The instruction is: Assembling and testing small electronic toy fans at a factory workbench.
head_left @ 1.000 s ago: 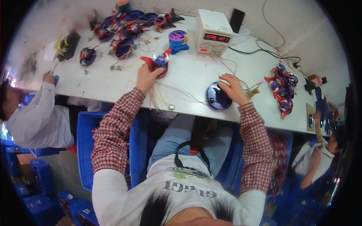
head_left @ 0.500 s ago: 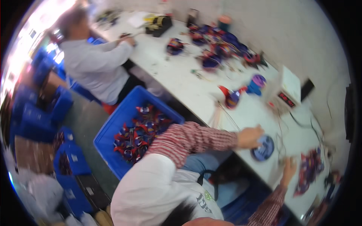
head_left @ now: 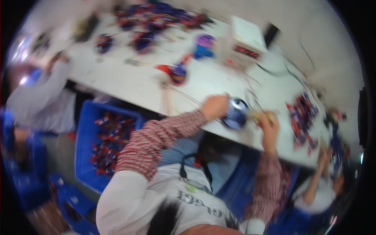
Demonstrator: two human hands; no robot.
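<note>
My left hand (head_left: 216, 106) is closed at the left rim of a round, shiny blue part (head_left: 235, 114) at the table's near edge; its fingertips are blurred. Just right of that part, my right hand (head_left: 268, 122) is pinched, with a small yellowish bit at its fingertips that is too smeared to name. Thin wires (head_left: 253, 98) run from the white box with a red lit display (head_left: 246, 43) toward the round part. Beyond my left hand lies a red and blue toy-like piece (head_left: 178, 74), with a purple and blue round piece (head_left: 204, 45) behind it.
A blue bin (head_left: 84, 156) full of red and blue pieces stands left of me. More pieces (head_left: 303, 117) lie in a pile on the white table (head_left: 133, 84) at right, and another heap (head_left: 156, 17) at the back. Co-workers sit at left (head_left: 43, 102) and far right (head_left: 317, 192).
The view has swung to the right, so the table things appear further left. My right hand has come closer to the round blue part; my left hand stays at its rim.
</note>
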